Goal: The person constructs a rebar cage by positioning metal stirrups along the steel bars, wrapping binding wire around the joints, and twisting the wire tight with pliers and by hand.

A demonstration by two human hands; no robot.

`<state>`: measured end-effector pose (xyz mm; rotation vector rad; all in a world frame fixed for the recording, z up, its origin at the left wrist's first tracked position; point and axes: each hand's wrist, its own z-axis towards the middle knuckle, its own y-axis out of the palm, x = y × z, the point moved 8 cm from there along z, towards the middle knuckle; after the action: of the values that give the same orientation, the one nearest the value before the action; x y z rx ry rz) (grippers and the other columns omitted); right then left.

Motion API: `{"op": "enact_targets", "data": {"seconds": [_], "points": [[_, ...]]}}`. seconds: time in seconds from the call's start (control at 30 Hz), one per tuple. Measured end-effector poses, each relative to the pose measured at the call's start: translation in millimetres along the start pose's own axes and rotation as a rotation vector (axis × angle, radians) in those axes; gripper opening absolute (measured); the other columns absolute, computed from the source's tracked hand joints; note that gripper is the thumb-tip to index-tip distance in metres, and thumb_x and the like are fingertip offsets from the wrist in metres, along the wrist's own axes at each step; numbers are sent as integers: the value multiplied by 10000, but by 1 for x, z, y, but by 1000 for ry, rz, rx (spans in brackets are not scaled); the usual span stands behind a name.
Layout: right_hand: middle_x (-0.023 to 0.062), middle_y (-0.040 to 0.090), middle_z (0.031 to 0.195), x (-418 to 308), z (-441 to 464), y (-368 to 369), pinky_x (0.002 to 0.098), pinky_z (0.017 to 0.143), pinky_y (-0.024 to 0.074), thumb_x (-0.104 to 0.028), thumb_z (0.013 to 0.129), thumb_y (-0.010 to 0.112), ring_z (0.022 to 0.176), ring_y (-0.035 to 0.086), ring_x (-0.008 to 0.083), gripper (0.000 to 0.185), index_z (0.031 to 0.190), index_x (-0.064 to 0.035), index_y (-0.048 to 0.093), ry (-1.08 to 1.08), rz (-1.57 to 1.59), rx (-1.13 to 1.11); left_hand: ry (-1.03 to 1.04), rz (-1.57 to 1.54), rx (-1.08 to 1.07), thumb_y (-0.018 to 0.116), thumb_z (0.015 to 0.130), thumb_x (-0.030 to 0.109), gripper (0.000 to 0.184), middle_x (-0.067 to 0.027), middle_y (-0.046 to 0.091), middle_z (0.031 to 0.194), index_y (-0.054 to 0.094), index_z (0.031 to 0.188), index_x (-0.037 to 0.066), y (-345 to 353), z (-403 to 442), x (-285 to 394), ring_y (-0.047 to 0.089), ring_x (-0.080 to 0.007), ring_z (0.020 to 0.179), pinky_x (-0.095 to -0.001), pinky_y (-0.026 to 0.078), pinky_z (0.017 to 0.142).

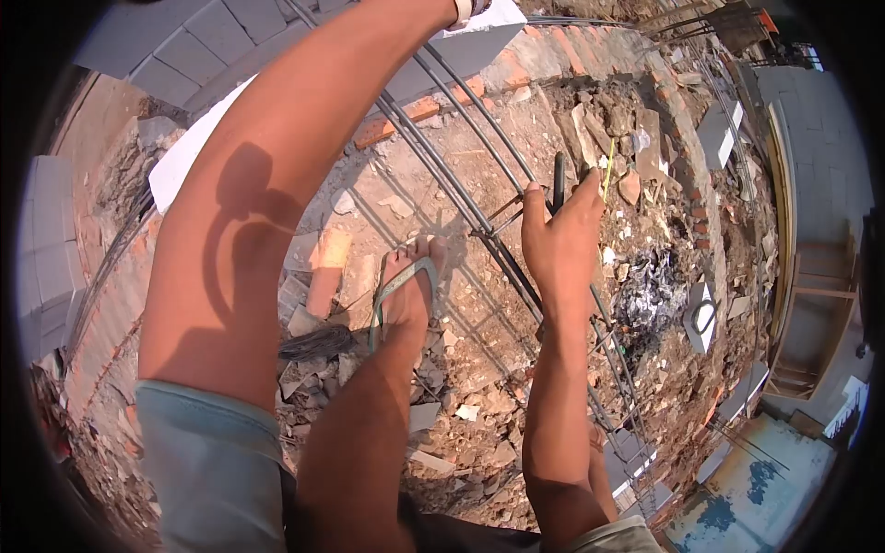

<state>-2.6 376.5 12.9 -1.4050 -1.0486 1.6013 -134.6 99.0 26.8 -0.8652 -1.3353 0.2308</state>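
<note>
My right hand (pixel 562 240) is closed around a black rod-like tool (pixel 559 180), which shows between the thumb and forefinger. The hand is beside a long cage of steel bars (pixel 479 217) running diagonally through the middle, with cross ties between the bars. A thin yellow-green strip (pixel 608 169) stands just right of the forefinger. My left arm reaches up past the top edge, with a band at the wrist; my left hand is out of view.
A foot in a green flip-flop (pixel 406 286) rests left of the bars on rubble. Near it lie dark wires (pixel 315 343) and a brick piece (pixel 327 272). Grey blocks (pixel 194 55) stand at upper left. Ash (pixel 650 295) and a wooden frame (pixel 811 318) are at right.
</note>
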Motion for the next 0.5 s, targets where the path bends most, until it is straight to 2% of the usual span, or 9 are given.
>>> {"op": "enact_targets", "data": {"seconds": [0.07,0.1,0.2,0.23,0.33,0.47,0.5], "points": [[414,445,1320,0,0,2,496,1019,426,-274,967,564,1191,513,518,694,1409,186,291,-3,-10,34,-6,1,7,546,979,252,243,-94,685,855,699,920,73,-1,1,-2,659,-219,784,-393,538,710],[394,501,1261,0,0,1,503,969,451,-266,992,522,1138,551,502,613,1382,175,350,10,1,56,-14,-1,13,544,979,253,245,-94,685,854,699,919,73,-2,0,-3,659,-219,783,-394,538,710],[364,540,1222,10,5,1,501,921,475,-249,1005,504,1080,591,473,553,1356,163,392,102,100,-26,-39,3,40,539,981,258,252,-95,686,853,699,915,74,-6,-1,-7,659,-222,780,-396,537,710],[334,577,1178,11,5,0,500,888,489,-260,1014,502,1036,613,453,532,1346,146,418,69,80,3,-46,9,51,538,981,259,255,-96,686,853,699,914,74,-8,-2,-9,659,-223,779,-396,537,710],[328,600,1126,11,6,0,506,857,494,-258,1020,496,1002,621,457,503,1334,131,438,77,42,-37,-66,13,97,533,983,264,262,-97,687,851,700,911,75,-10,-3,-15,659,-225,776,-398,536,710],[270,630,1018,19,5,1,486,794,501,-403,952,633,921,645,404,623,1282,107,493,59,153,50,-98,24,185,526,984,270,271,-99,689,850,700,907,76,-16,0,-24,659,-228,772,-401,535,710],[253,630,997,23,6,2,477,780,503,-441,916,669,903,644,388,673,1270,106,504,88,180,-5,-109,22,212,525,985,271,274,-99,689,849,700,906,76,-16,-2,-27,659,-229,771,-401,535,710]]}}
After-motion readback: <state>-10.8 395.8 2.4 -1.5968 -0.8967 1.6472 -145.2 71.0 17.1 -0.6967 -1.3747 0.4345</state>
